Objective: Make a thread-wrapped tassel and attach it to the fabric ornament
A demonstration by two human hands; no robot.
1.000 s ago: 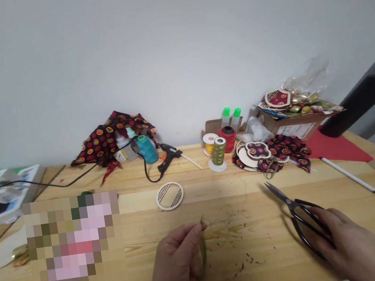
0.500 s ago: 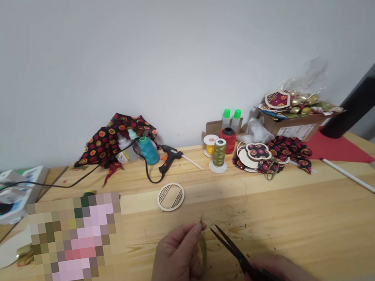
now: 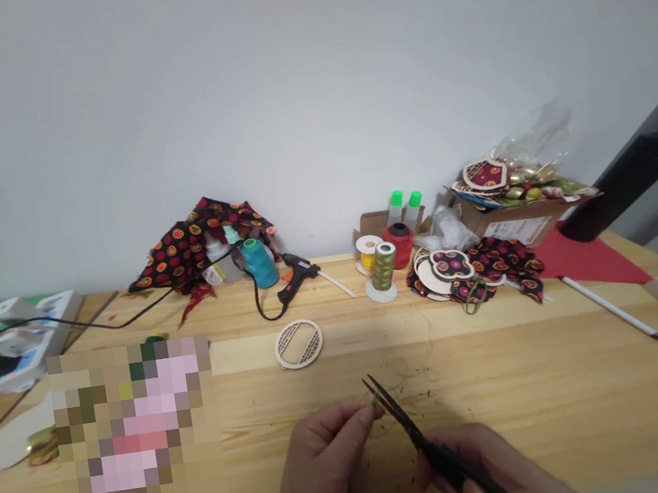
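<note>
My left hand (image 3: 337, 453) is closed in a pinch on a green cord (image 3: 376, 404), whose short end pokes out past the fingertips. The rest of the cord is hidden by the hand. My right hand (image 3: 479, 466) grips black scissors (image 3: 413, 434). Their blades are slightly apart and lie at the cord's end, close to my left fingertips. Bits of loose thread and dark clippings are scattered on the wooden table (image 3: 568, 376) around the blades. Beyond my left hand lies an oval wooden lattice frame (image 3: 299, 344).
A black glue gun (image 3: 300, 275) lies behind the frame, its cable (image 3: 113, 326) running left to a power strip (image 3: 42, 344). Thread spools (image 3: 385, 271), fabric-covered pieces (image 3: 452, 264) and a cardboard box (image 3: 510, 225) stand at the back. A white pen (image 3: 613, 308) lies at right.
My left hand has shifted slightly right, and the scissors have come up to the cord's end. The hanging cord loop is now out of sight. The blades look a little narrower.
</note>
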